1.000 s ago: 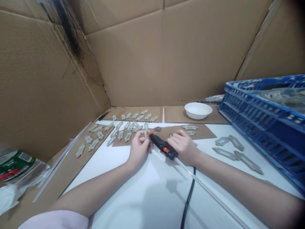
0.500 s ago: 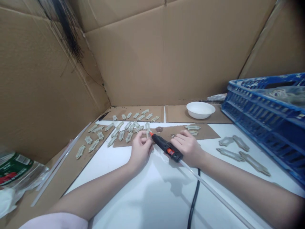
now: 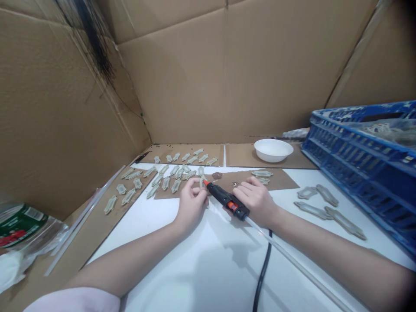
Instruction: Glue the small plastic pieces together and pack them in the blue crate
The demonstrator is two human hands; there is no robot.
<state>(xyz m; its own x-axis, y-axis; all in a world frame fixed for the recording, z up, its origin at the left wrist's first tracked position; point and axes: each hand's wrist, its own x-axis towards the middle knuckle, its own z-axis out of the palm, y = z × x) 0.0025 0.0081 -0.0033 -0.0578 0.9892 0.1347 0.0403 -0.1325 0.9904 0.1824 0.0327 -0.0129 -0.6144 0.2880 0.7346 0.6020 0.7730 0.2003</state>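
Hot-glue gun (image 3: 226, 201) sits between the two hands above the white tabletop (image 3: 156, 268), a clear glue stick (image 3: 300, 264) trailing from its rear toward the near right, beside a black cord (image 3: 262, 275). At left lies a green-labelled clear plastic package (image 3: 24, 225), contents unclear. Right hand (image 3: 255, 200) is closed around the gun's mostly hidden handle; left hand (image 3: 191, 203) pinches a small pale frame (image 3: 201, 180). The gun's long axis slants from near right to far left, its orange nozzle (image 3: 206, 183) pointing at that frame; whether they touch is too small to tell. At right, larger frames (image 3: 346, 223) lie beside a blue plastic crate (image 3: 354, 167) holding pale pieces in clear bagging (image 3: 386, 132). Farther off, more small frames (image 3: 165, 184) lie scattered around cardboard sheets (image 3: 281, 180), and a white bowl (image 3: 273, 151), its inside mostly hidden, stands before the cardboard wall (image 3: 185, 82).
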